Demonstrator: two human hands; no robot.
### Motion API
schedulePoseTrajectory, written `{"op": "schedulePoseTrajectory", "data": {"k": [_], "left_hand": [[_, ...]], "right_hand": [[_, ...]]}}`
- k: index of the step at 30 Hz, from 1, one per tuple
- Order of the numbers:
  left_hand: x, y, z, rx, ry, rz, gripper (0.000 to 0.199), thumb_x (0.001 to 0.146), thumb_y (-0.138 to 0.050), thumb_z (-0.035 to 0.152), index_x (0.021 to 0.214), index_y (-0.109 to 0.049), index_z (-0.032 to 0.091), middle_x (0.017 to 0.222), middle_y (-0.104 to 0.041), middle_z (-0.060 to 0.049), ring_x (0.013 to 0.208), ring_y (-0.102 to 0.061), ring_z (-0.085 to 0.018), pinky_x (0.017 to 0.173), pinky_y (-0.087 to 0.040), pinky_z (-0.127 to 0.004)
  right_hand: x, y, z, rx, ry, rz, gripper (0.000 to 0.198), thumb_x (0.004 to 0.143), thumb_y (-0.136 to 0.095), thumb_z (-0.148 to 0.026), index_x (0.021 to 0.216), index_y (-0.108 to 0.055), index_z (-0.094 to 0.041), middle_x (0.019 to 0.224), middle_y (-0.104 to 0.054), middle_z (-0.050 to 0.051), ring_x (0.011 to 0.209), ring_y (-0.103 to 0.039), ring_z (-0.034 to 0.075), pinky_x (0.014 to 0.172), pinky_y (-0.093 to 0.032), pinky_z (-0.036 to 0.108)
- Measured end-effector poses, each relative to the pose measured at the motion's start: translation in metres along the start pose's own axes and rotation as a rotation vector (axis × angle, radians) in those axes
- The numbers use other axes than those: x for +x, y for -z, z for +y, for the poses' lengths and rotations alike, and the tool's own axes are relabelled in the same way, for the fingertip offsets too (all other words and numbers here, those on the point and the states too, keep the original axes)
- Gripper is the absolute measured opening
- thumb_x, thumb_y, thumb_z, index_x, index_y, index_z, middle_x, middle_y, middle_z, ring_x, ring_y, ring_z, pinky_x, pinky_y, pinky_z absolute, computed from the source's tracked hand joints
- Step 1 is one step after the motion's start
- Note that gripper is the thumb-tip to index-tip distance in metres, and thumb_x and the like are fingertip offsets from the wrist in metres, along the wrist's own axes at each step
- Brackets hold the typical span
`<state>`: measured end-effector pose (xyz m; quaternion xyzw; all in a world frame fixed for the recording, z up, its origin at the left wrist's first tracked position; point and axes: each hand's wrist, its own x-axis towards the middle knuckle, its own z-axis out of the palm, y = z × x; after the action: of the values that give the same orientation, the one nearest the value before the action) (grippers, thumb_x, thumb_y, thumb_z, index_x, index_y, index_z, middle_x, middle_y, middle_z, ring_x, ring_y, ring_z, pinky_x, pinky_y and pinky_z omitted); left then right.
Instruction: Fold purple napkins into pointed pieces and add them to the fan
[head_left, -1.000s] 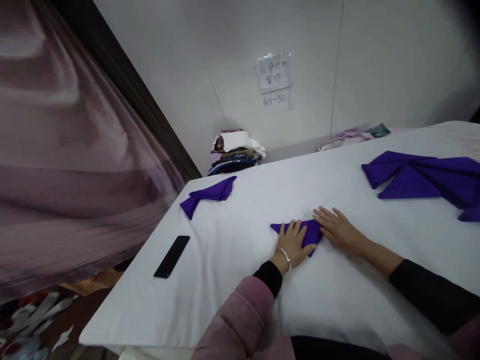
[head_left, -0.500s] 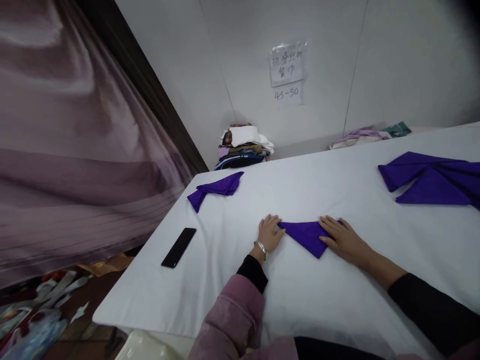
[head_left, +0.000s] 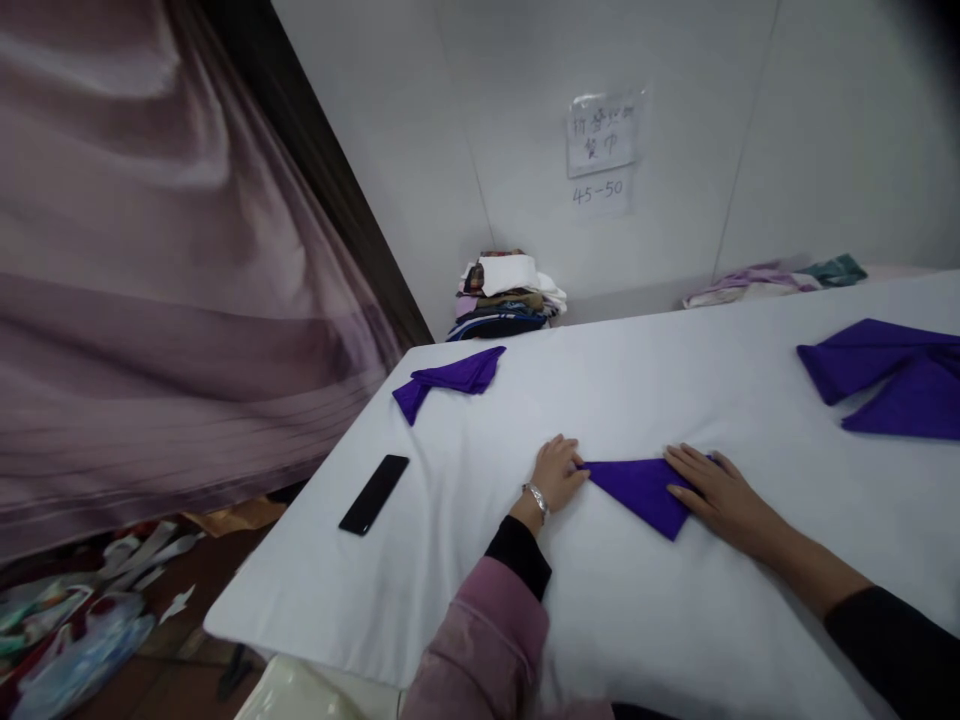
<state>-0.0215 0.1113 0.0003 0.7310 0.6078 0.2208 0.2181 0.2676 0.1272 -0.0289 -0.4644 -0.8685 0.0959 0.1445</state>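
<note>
A purple cloth napkin [head_left: 637, 490], folded into a flat triangle, lies on the white-covered table [head_left: 480, 560] in front of me. At its narrow left corner, my left hand [head_left: 559, 473], with a silver bracelet at the wrist, pinches the tip between thumb and fingers. My right hand [head_left: 712, 490] lies flat over the napkin's right part, fingers stretched out and hiding some of its edge. Farther back on the left rests a folded purple napkin [head_left: 461, 373]. More purple cloth [head_left: 900, 375] is spread at the right edge of the view.
A black phone [head_left: 373, 494] lies left of my hands. Behind the table stands a stack of folded cloths [head_left: 510, 295] against the wall, with loose fabrics [head_left: 772, 280] farther right. A pink curtain [head_left: 180, 300] hangs on the left. Plastic bags [head_left: 90, 640] are on the floor.
The view has shifted a little, so most things appear farther right. Both hands stay at the same parts of the folded napkin, whose shape looks the same.
</note>
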Motion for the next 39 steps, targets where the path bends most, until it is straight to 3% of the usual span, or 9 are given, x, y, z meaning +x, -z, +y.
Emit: {"op": "schedulePoseTrajectory", "data": {"k": [9,18,23,28,39], "left_hand": [[-0.007,-0.001,0.004,-0.049,-0.022,-0.026,0.010,0.079,-0.058,0.031,0.080,-0.063,0.022,0.120,-0.056,-0.002,0.131,-0.030,-0.021,0.111,-0.015,-0.047],[-0.006,-0.003,-0.007,-0.055,-0.027,-0.076,0.015,0.072,-0.068,0.031,0.084,-0.065,0.023,0.129,-0.051,-0.001,0.132,-0.028,-0.020,0.112,-0.014,-0.044],[-0.002,-0.003,-0.008,-0.030,-0.052,-0.055,0.005,0.075,-0.064,0.025,0.077,-0.065,0.021,0.123,-0.055,-0.002,0.130,-0.032,-0.020,0.111,-0.018,-0.044],[-0.003,0.001,-0.004,-0.048,-0.068,-0.058,0.007,0.077,-0.059,0.023,0.073,-0.064,0.021,0.119,-0.057,-0.003,0.129,-0.032,-0.023,0.110,-0.018,-0.047],[-0.007,0.007,-0.008,-0.088,-0.059,-0.086,0.012,0.073,-0.059,0.013,0.081,-0.064,0.021,0.131,-0.049,-0.006,0.132,-0.028,-0.023,0.111,-0.018,-0.046]], "right_hand": [[0.003,-0.026,0.022,0.001,0.010,0.034,0.061,0.084,-0.033,-0.060,0.134,-0.040,-0.027,0.139,-0.039,0.003,0.130,-0.029,0.028,0.106,-0.022,0.053],[0.002,-0.051,0.047,0.029,0.086,0.115,0.060,0.082,-0.034,-0.061,0.135,-0.038,-0.034,0.136,-0.044,0.001,0.127,-0.034,0.030,0.101,-0.028,0.056],[0.002,-0.032,0.031,0.021,0.034,0.060,0.060,0.083,-0.033,-0.061,0.134,-0.040,-0.029,0.137,-0.042,0.002,0.129,-0.031,0.028,0.104,-0.024,0.054],[0.004,-0.008,0.009,-0.013,-0.016,-0.012,0.058,0.087,-0.028,-0.058,0.134,-0.039,-0.027,0.140,-0.038,0.003,0.132,-0.027,0.026,0.106,-0.019,0.053],[0.002,0.002,0.002,-0.048,-0.022,-0.025,0.053,0.089,-0.027,-0.055,0.135,-0.038,-0.030,0.142,-0.035,0.003,0.133,-0.024,0.026,0.106,-0.018,0.054]]}}
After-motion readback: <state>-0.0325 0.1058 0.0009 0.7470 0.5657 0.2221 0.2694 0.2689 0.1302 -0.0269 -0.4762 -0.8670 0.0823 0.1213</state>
